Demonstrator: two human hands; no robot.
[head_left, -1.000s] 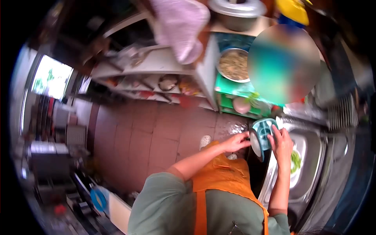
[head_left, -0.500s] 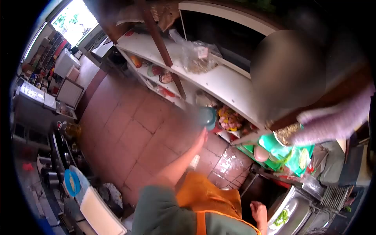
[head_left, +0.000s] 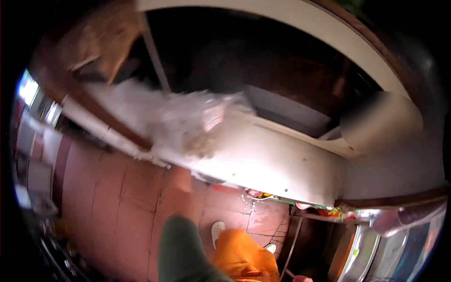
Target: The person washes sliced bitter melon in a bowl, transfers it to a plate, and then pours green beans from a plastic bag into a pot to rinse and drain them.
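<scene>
My left arm, in a dark green sleeve, reaches up to the front edge of a white shelf (head_left: 263,155). My left hand (head_left: 181,179) is smeared by motion, and its fingers are hidden at or below that edge. Just above it on the shelf lies a clear plastic bag (head_left: 188,124) with a pinkish label and pale brown contents, also blurred. Only a sliver of my right hand (head_left: 301,278) shows at the bottom edge, beside my orange apron (head_left: 246,256); what its fingers do cannot be seen.
A brown post (head_left: 105,117) slants across the shelf's left part. Red floor tiles (head_left: 108,197) lie below, with white specks near the shelf. A metal sink edge (head_left: 364,249) stands at lower right, and a lilac shape (head_left: 387,223), perhaps a sleeve, is above it.
The view has moved closer to the shelf and bag. My left hand has gone from beside a teal bowl to the shelf's front edge. My right hand has dropped mostly out of view.
</scene>
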